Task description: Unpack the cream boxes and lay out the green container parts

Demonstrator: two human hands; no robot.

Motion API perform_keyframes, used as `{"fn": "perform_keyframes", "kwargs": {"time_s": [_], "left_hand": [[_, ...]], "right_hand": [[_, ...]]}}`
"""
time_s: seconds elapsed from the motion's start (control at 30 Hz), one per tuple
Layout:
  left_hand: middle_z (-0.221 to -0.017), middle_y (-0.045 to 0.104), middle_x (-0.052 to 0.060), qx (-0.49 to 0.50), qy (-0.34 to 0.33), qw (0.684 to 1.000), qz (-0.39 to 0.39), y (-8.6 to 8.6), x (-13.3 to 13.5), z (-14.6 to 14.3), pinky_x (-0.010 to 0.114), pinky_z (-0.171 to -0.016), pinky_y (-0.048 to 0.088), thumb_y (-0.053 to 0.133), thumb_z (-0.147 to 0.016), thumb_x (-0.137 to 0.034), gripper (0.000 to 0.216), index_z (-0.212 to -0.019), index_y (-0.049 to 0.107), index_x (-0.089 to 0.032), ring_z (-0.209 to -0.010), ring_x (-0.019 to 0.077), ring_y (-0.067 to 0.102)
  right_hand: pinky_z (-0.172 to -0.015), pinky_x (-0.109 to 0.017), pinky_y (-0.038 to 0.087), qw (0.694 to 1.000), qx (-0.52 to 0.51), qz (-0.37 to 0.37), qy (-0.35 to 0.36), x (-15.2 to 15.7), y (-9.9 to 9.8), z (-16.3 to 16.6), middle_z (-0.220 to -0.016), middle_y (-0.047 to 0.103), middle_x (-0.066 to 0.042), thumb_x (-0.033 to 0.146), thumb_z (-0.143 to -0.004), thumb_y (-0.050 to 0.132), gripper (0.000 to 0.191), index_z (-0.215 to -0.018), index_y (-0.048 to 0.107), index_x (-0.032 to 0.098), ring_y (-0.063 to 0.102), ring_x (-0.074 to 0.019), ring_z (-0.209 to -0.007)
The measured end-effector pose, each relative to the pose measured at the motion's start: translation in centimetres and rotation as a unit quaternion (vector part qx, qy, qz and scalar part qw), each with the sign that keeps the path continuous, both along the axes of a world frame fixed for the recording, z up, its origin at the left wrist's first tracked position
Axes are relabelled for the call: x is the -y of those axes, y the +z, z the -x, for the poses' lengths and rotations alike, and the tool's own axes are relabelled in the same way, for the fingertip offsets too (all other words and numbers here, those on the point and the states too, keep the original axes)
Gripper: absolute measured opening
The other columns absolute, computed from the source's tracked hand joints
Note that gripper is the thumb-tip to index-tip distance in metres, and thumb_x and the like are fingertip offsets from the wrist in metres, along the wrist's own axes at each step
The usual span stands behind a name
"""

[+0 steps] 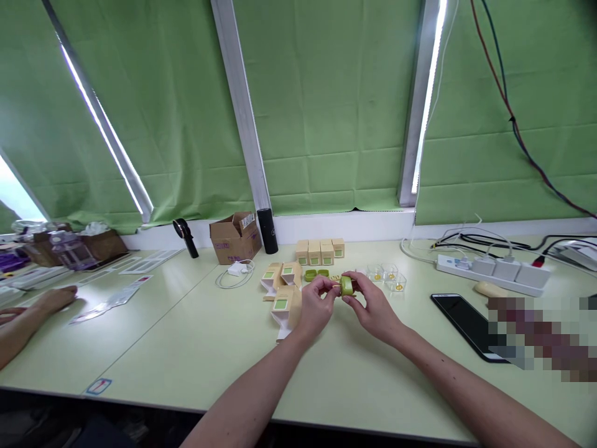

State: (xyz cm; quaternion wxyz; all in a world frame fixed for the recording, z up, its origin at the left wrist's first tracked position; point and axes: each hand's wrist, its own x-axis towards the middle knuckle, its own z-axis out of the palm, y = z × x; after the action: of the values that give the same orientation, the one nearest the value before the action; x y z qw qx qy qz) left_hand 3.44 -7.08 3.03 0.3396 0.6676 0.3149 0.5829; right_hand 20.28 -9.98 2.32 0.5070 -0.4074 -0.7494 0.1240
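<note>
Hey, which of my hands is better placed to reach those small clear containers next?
Probably your right hand: it's nearer the small clear containers, while your left hand is beside the open cartons. Both are at the green case, so the left might need to steady it.

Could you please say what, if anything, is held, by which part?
A small green case, held at its right side by the right hand; whether the left hand grips its left side is unclear.
</note>
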Motion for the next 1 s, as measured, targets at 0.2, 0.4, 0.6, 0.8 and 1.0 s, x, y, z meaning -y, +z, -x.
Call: {"fn": "perform_keyframes", "kwargs": {"time_s": [0.2,0.4,0.6,0.8,1.0], "left_hand": [[-0.086,0.07,0.007,0.017,-0.004,1.0,-0.001,0.0,0.0,-0.1,0.031,-0.075,0.057,0.071,-0.087,-0.03,0.013,-0.088,0.072,-0.017,-0.081,0.0181,0.067],[-0.103,0.071,0.01,0.003,-0.01,1.0,-0.021,0.0,-0.1,0.0,0.034,-0.082,0.058,0.074,-0.085,-0.026,0.02,-0.104,0.074,-0.017,-0.092,0.0203,0.069],[-0.12,0.068,0.011,-0.039,-0.001,0.998,-0.054,0.3,-0.2,0.5,0.04,-0.093,0.053,0.072,-0.086,-0.019,0.036,-0.122,0.069,-0.024,-0.115,0.0248,0.063],[-0.122,0.068,0.01,-0.063,-0.005,0.995,-0.079,0.5,-0.3,0.5,0.04,-0.093,0.051,0.075,-0.084,-0.019,0.039,-0.122,0.07,-0.026,-0.117,0.0256,0.058],[-0.124,0.069,0.008,-0.091,-0.008,0.992,-0.092,0.5,-0.5,0.5,0.039,-0.093,0.05,0.075,-0.084,-0.016,0.042,-0.124,0.07,-0.029,-0.122,0.0262,0.054]], "right_hand": [[-0.086,-0.042,0.057,0.992,-0.101,0.069,0.031,0.2,0.4,0.4,-0.101,0.061,-0.005,0.036,-0.096,0.06,0.04,-0.134,0.054,0.028,0.061,-0.0204,-0.088],[-0.086,-0.04,0.058,0.979,-0.174,0.096,0.047,0.0,1.0,0.1,-0.105,0.062,-0.005,0.046,-0.097,0.059,0.039,-0.132,0.061,0.029,0.062,-0.0184,-0.086],[-0.094,-0.044,0.056,0.991,-0.125,0.05,0.004,0.0,1.0,-0.5,-0.125,0.063,-0.008,0.04,-0.096,0.061,0.046,-0.14,0.051,0.031,0.064,-0.0223,-0.105],[-0.094,-0.05,0.056,0.999,-0.049,-0.003,-0.022,0.2,0.8,-0.2,-0.131,0.061,-0.011,0.034,-0.096,0.058,0.048,-0.141,0.041,0.029,0.063,-0.0267,-0.111],[-0.093,-0.051,0.057,0.998,-0.012,-0.044,-0.042,0.2,0.5,-0.4,-0.127,0.058,-0.013,0.032,-0.096,0.057,0.047,-0.14,0.04,0.028,0.062,-0.0286,-0.112]]}}
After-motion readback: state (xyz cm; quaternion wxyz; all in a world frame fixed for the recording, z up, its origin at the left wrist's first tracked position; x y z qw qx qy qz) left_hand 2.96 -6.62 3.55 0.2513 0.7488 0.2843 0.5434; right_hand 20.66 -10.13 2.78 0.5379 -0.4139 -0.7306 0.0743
